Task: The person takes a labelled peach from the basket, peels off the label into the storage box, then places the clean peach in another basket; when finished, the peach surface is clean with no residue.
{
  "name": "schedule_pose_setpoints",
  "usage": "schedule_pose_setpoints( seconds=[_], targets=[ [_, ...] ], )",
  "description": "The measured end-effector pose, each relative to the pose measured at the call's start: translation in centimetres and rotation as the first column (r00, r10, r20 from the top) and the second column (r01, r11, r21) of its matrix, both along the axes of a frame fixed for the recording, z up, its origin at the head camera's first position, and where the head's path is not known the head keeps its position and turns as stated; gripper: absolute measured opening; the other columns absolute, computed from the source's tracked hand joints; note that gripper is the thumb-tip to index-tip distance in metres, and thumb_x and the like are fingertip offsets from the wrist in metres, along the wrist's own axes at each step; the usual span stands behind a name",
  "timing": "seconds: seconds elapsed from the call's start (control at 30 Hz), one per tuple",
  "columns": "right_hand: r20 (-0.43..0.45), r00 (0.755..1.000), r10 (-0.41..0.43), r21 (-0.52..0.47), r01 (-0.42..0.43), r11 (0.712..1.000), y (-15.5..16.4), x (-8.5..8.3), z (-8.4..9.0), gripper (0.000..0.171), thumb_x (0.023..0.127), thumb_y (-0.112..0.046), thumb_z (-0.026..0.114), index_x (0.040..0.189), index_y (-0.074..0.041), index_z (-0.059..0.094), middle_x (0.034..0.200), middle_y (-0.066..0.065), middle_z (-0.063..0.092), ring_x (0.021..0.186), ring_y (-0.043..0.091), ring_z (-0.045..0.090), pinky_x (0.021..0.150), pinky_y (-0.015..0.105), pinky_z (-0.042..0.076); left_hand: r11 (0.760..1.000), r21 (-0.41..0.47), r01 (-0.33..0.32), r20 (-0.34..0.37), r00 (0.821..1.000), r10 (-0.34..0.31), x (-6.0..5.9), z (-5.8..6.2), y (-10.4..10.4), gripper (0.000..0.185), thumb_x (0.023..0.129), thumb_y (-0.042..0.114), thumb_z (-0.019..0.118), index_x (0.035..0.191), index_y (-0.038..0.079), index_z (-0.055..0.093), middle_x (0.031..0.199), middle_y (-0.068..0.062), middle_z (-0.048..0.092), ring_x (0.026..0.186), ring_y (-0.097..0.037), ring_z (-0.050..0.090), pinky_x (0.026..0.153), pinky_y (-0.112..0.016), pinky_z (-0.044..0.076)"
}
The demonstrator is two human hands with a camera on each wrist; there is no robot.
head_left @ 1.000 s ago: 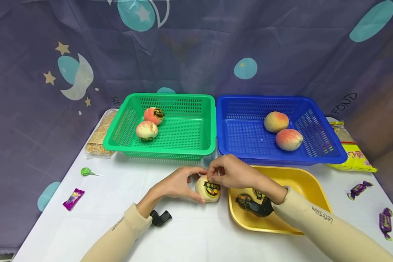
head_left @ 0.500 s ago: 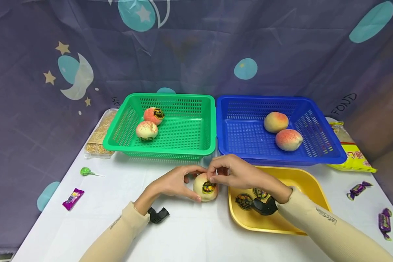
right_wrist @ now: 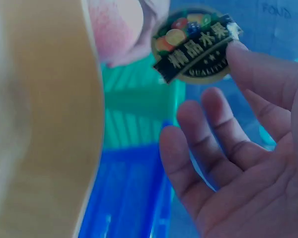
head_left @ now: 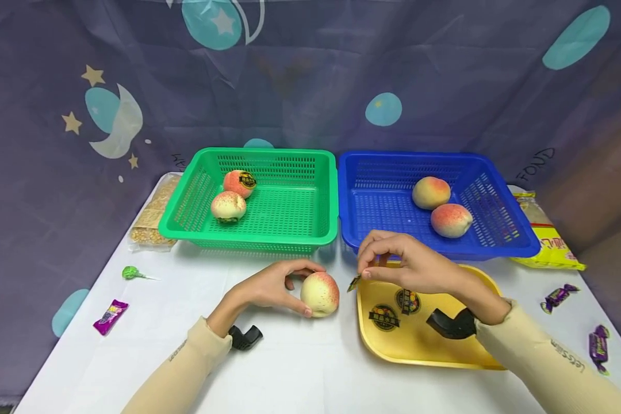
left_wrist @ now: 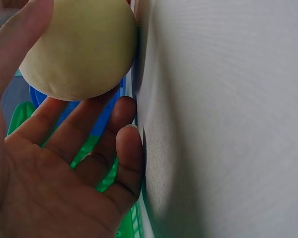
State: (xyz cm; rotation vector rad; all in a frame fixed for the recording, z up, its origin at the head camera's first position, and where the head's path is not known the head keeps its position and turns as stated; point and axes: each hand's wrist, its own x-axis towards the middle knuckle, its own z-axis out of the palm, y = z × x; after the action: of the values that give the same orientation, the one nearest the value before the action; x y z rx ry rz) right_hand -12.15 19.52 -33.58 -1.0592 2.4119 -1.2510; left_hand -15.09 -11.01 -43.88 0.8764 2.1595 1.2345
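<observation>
A pale peach with a pink blush rests on the white table, held between the thumb and fingers of my left hand. No sticker shows on its visible side. My right hand is over the back left of the yellow tray, pinching a black and gold fruit sticker by its edge between thumb and forefinger. In the right wrist view the sticker's printed face, with fruit pictures, is plain. Two similar stickers lie flat in the tray's left part.
Behind stand a green basket and a blue basket, each with two peaches. Bags lie at both outer sides. A lollipop and a purple candy lie left, two wrapped candies right.
The sticker has come off the peach and moved right with my right hand, toward the yellow tray. My left hand still holds the peach, which shows a pinker side now.
</observation>
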Motion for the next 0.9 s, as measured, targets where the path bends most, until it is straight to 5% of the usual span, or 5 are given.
schedule_pose_setpoints(
  seconds=[0.37, 0.6, 0.73, 0.9],
  targets=[
    [0.194, 0.981, -0.002, 0.174, -0.033, 0.984, 6.0, 1.4, -0.9, 0.005, 0.098, -0.013, 0.067, 0.097, -0.015, 0.071, 0.085, -0.002, 0.070, 0.074, 0.007, 0.061, 0.066, 0.022, 0.052, 1.000, -0.014, -0.003, 0.009, 1.000, 0.003, 0.1, 0.0, 0.0, 0.076, 0.070, 0.028, 0.095, 0.138, 0.030, 0.059, 0.131, 0.010, 0.066, 0.121, -0.011, 0.060, 0.090, -0.035, 0.052],
    [0.365, 0.931, -0.013, 0.225, -0.074, 0.972, 7.8, 1.9, -2.4, 0.005, 0.096, -0.010, 0.069, 0.099, -0.009, 0.072, 0.087, -0.001, 0.071, 0.077, 0.005, 0.063, 0.073, 0.021, 0.055, 1.000, -0.017, -0.006, 0.016, 1.000, 0.006, 0.0, 0.0, -0.1, 0.076, 0.071, 0.028, 0.095, 0.138, 0.029, 0.060, 0.131, 0.010, 0.066, 0.121, -0.011, 0.059, 0.091, -0.036, 0.052],
    [0.411, 0.911, 0.036, 0.199, -0.128, 0.972, 8.3, 1.8, -3.1, 0.005, 0.094, -0.007, 0.069, 0.099, -0.006, 0.072, 0.084, 0.001, 0.070, 0.076, 0.002, 0.060, 0.071, 0.019, 0.053, 1.000, -0.013, -0.006, 0.025, 1.000, 0.006, 0.0, 0.0, -0.2, 0.076, 0.071, 0.027, 0.095, 0.138, 0.029, 0.060, 0.131, 0.010, 0.066, 0.122, -0.011, 0.059, 0.091, -0.036, 0.052],
    [0.506, 0.857, 0.098, 0.147, -0.198, 0.969, 8.8, 1.9, -3.8, 0.010, 0.093, -0.002, 0.067, 0.101, -0.001, 0.071, 0.081, 0.004, 0.067, 0.073, 0.001, 0.056, 0.066, 0.016, 0.049, 1.000, -0.007, 0.001, 0.030, 1.000, -0.001, -0.1, -0.1, -0.1, 0.075, 0.071, 0.026, 0.095, 0.138, 0.030, 0.060, 0.132, 0.011, 0.066, 0.122, -0.011, 0.059, 0.090, -0.036, 0.051]
  ],
)
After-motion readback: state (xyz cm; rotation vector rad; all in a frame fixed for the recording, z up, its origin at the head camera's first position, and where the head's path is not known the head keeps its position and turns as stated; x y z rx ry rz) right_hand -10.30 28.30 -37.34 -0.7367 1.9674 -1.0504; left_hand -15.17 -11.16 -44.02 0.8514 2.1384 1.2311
